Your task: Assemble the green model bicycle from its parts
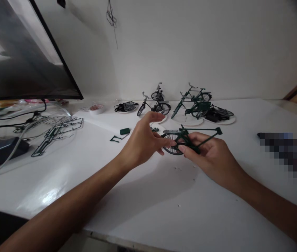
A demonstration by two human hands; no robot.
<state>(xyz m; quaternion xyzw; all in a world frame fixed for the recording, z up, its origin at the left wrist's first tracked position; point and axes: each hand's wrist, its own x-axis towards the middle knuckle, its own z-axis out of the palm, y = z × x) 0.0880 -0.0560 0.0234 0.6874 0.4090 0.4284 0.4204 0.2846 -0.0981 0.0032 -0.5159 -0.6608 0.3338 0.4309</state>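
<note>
A partly built green model bicycle [188, 140], with a bare frame and one black spoked wheel [172, 151], is held just above the white table. My right hand [211, 154] grips its frame, thumb in front and fingers behind. My left hand [145, 140] has its thumb on the wheel near the hub, the index finger raised and other fingers curled below; the grip behind the wheel is partly hidden. Behind the left hand, a small plate [158, 126] carries little green parts. A green box-shaped piece [124, 131] and a thin bent green part [115, 139] lie to the left.
Along the wall stand a black model bicycle [153, 106] and green model bicycles [198, 94], beside plates with black parts [126, 106]. Part frames [56, 133] lie at left near a monitor [27, 52], cables and a tape roll [96, 108]. A blurred-out object [290, 154] lies right.
</note>
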